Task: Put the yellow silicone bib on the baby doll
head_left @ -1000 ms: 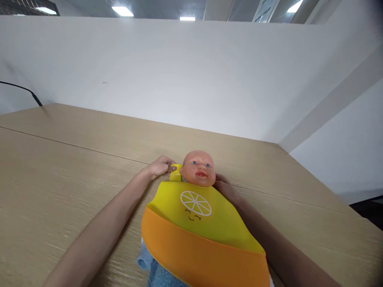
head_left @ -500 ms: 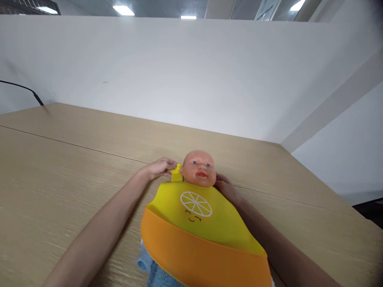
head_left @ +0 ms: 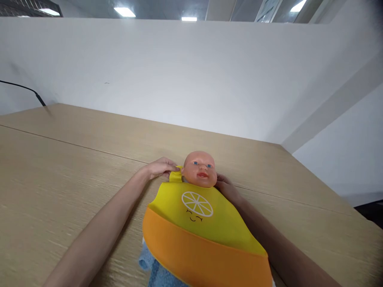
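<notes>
A baby doll (head_left: 200, 169) lies face up on the table, its head toward the far wall. Over its chest is a yellow bib (head_left: 176, 199) with a lemon-slice print and an orange pocket (head_left: 206, 259). My left hand (head_left: 161, 167) pinches the yellow neck strap (head_left: 175, 175) beside the doll's head. On the other side, my right hand (head_left: 226, 187) reaches in by the doll's neck, its fingertips hidden behind the head. What those fingers hold, if anything, is out of sight. Blue clothing (head_left: 164, 275) shows from under the bib.
The wooden table (head_left: 74, 167) has a seam running across it. A white partition (head_left: 179, 79) rises at its far edge, with another panel at right. A black cable (head_left: 37, 97) hangs at the far left, and a dark object (head_left: 372, 209) sits at the right edge.
My left fingers have shifted slightly toward the doll's head, and the strap end now bends over there. My right hand stays by the neck.
</notes>
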`<state>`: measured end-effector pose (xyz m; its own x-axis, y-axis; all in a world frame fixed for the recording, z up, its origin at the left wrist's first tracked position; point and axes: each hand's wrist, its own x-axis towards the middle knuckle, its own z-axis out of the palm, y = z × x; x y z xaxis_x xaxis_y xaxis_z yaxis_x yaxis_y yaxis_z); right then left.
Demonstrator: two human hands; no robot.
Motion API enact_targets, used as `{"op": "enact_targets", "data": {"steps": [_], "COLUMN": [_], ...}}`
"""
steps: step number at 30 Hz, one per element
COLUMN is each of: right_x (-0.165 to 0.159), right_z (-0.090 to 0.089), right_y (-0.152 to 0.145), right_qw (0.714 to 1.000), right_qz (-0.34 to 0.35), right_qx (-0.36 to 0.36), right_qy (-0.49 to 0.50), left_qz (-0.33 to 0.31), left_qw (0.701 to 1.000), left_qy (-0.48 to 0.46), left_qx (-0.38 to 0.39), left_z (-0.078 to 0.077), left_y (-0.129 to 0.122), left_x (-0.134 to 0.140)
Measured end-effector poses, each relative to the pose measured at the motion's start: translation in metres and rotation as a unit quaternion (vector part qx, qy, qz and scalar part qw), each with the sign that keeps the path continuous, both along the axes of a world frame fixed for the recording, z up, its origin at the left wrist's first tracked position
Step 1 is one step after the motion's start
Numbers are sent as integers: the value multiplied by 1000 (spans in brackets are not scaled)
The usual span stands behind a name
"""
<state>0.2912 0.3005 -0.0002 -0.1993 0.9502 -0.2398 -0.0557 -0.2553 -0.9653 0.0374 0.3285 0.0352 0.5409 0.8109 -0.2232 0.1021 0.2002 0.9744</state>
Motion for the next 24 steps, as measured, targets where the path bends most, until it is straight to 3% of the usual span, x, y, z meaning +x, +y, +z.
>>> {"op": "enact_targets", "data": {"steps": [8, 18, 24], "right_x": [-2, -3, -1], "right_z": [5, 5, 4], "right_y": [-1, -4, -4], "right_qw": [1000, 1000, 1000], "right_qz": [-10, 1, 3], "right_qx": [-3, 2, 6], "right_qy": [-4, -2, -5], "left_qz": [-28, 0, 39], "left_qw": [991, 995, 994], "left_qy": [100, 94, 100], "left_qx": [80, 42, 21], "left_z": [0, 15, 10], "left_y": [2, -9, -9], "left_x": [-2, 5, 2]}}
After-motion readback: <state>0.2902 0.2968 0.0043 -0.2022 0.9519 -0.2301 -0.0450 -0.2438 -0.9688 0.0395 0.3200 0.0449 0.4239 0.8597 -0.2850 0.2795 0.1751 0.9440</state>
